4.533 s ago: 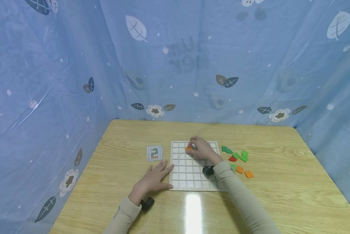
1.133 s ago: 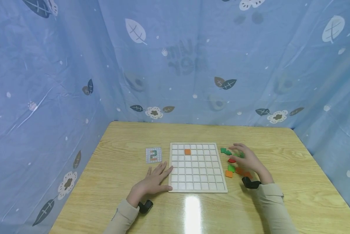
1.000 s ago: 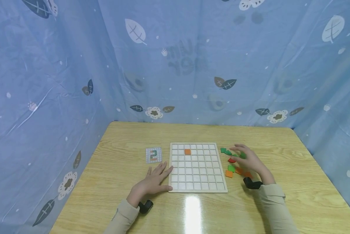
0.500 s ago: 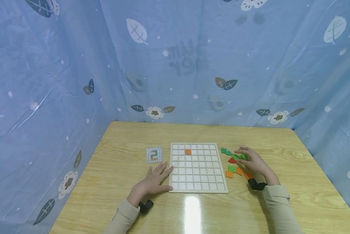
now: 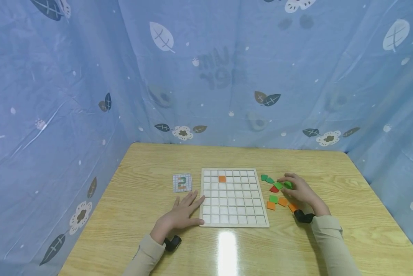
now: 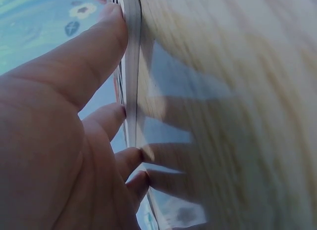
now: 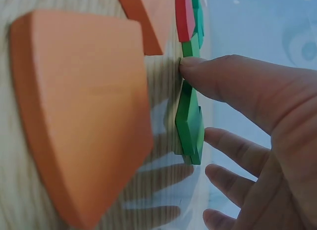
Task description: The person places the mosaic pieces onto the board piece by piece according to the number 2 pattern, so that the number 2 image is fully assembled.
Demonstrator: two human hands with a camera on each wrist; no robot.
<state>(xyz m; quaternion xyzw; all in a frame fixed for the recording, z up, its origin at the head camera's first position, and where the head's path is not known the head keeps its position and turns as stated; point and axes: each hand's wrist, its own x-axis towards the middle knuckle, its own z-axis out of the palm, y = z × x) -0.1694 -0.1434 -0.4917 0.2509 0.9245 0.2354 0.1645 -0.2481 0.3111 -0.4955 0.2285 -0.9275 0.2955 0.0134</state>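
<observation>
A white gridded board (image 5: 230, 205) with a pale wooden frame lies on the table, one orange square tile (image 5: 222, 179) in its second row. My left hand (image 5: 180, 212) rests with fingers spread at the board's left edge; in the left wrist view the thumb and fingertips touch the frame (image 6: 132, 81). My right hand (image 5: 301, 191) hovers low over loose green tiles, fingers apart. In the right wrist view the thumb (image 7: 233, 79) reaches beside a green tile (image 7: 187, 118), and the other fingers (image 7: 235, 148) stand off it, pinching nothing.
A small pattern card (image 5: 182, 183) lies left of the board. Right of it are dark green pieces (image 5: 269, 180), a red piece (image 5: 273, 189), a bright green tile (image 5: 273, 199) and several orange tiles (image 5: 271, 206). A blue patterned curtain (image 5: 206, 76) surrounds the table.
My right hand has let go of the orange tile on the board and moved right to the loose tiles, then shifted slightly further right. The left hand has stayed put.
</observation>
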